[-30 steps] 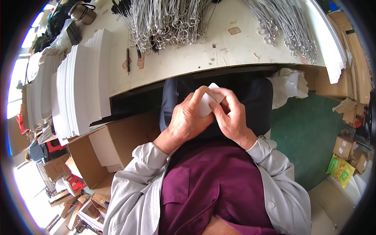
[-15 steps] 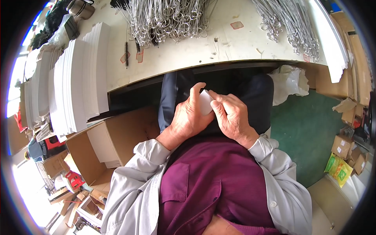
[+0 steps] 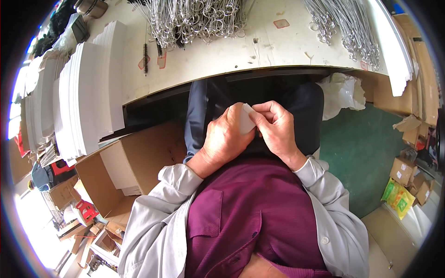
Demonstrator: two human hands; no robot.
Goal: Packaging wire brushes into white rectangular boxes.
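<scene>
My left hand (image 3: 227, 139) and my right hand (image 3: 277, 129) meet over my lap, just below the edge of a white workbench (image 3: 222, 58). Between them they pinch a small white folded card (image 3: 245, 119). Most of the card is hidden behind my left fingers; only its top corner and one edge show. Both hands have their fingers curled round it, thumbs near the top. My grey sleeves and a maroon shirt fill the lower part of the view.
Tall stacks of white sheets (image 3: 85, 92) stand on the left of the bench. Bundles of wire hooks (image 3: 194, 18) lie at the back, more wire rods (image 3: 347, 23) at the right. An open cardboard box (image 3: 125, 167) sits by my left knee. Crumpled plastic (image 3: 340, 92) and small cartons (image 3: 403, 171) lie right.
My two hands have drawn slightly down and closer to my body with the card, and my left fingers now cover more of it.
</scene>
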